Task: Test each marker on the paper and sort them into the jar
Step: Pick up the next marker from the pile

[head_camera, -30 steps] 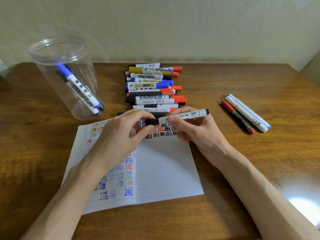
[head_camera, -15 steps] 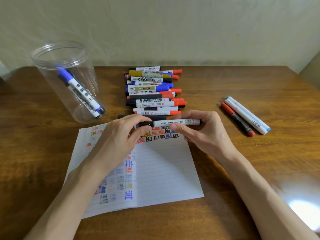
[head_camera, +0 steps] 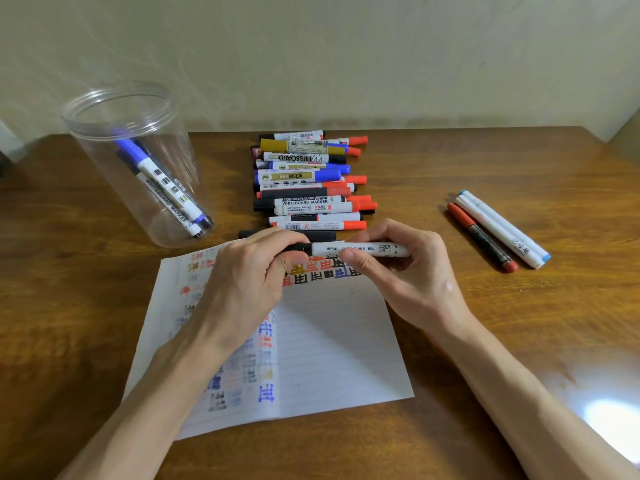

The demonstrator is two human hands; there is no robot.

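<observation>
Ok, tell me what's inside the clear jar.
The clear plastic jar holds markers leaning against its wall: one blue-capped, at least one black. The exact count is unclear because they overlap.

White black-capped marker (head_camera: 360,250) level over lined paper (head_camera: 332,341), marker pile (head_camera: 308,181) behind, clear jar (head_camera: 138,161) upright

Your hands grip a white marker (head_camera: 360,250) with black print and a black cap. Beyond it, the pile (head_camera: 311,181) mixes red, blue, black and mustard. Under it, lined white paper (head_camera: 332,341) bears red, orange, black and blue characters. The brown table (head_camera: 485,323) shows wood grain.
</observation>
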